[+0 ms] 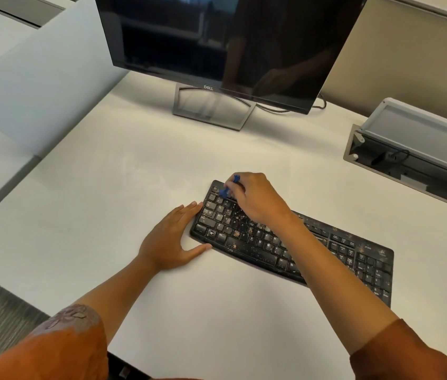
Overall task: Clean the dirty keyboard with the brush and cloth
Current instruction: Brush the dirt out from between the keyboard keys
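Note:
A black keyboard [348,253] speckled with brown crumbs lies slanted on the white desk [107,187]. My right hand [255,198] hovers over the keyboard's far left corner and pinches a small blue brush [226,189], whose tip touches the top-left keys. My left hand [173,237] lies flat on the desk with straight fingers pressed against the keyboard's left edge and the thumb along its front corner. No cloth is in view.
A dark Dell monitor [230,45] on a grey stand [211,108] stands behind the keyboard. An open cable box [414,149] with a raised lid is set in the desk at the right. A pale divider panel [38,78] stands at the left.

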Available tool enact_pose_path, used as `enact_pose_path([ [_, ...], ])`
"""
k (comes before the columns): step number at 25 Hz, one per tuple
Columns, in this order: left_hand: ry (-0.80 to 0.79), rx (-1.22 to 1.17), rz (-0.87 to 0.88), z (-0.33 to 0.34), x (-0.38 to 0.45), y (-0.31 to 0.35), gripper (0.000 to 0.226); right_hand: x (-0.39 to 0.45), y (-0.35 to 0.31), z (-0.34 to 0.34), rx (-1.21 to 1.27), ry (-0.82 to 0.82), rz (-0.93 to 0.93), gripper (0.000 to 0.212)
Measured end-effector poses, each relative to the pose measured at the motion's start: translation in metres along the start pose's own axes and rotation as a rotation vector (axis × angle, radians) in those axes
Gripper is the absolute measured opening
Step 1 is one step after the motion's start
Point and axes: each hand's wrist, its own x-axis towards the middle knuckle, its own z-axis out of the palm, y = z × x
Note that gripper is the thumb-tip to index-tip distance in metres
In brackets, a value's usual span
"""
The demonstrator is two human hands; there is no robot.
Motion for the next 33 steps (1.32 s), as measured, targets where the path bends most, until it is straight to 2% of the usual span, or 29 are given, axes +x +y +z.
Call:
enact_pose_path([
  [2,0.003,0.003,0.006,0.0,0.0,-0.001,0.094,0.001,0.0,-0.003,-0.032,0.0,0.001,0.028],
  [5,0.015,0.003,0.008,0.001,0.0,0.0,0.093,0.011,-0.001,-0.007,0.062,0.129,-0.017,0.026],
  [9,0.01,0.01,0.007,0.001,0.001,-0.001,0.092,0.015,-0.003,-0.004,-0.042,-0.017,-0.079,0.024],
  [11,0.003,0.004,0.013,0.002,0.001,-0.002,0.092,0.013,0.001,-0.009,-0.018,-0.078,-0.062,0.023],
  [15,0.0,0.004,0.011,0.002,0.001,-0.003,0.093,0.016,0.001,-0.013,0.03,0.014,-0.062,0.023],
  [19,0.001,0.008,0.005,0.001,0.001,-0.002,0.093,0.017,0.001,-0.01,-0.126,-0.125,-0.109,0.026],
  [24,0.021,0.005,0.018,0.001,0.001,-0.002,0.093,0.021,-0.007,-0.015,-0.033,-0.055,-0.163,0.025],
  [26,0.028,0.0,0.022,0.001,0.002,-0.002,0.092,0.021,-0.006,-0.013,-0.078,-0.12,-0.183,0.026],
  [29,0.021,-0.003,0.038,0.003,0.002,-0.004,0.092,0.021,0.005,-0.018,-0.225,-0.19,-0.111,0.029],
  [33,0.016,0.005,0.028,0.002,0.002,-0.004,0.093,0.019,-0.001,-0.018,-0.08,-0.118,-0.154,0.029],
])
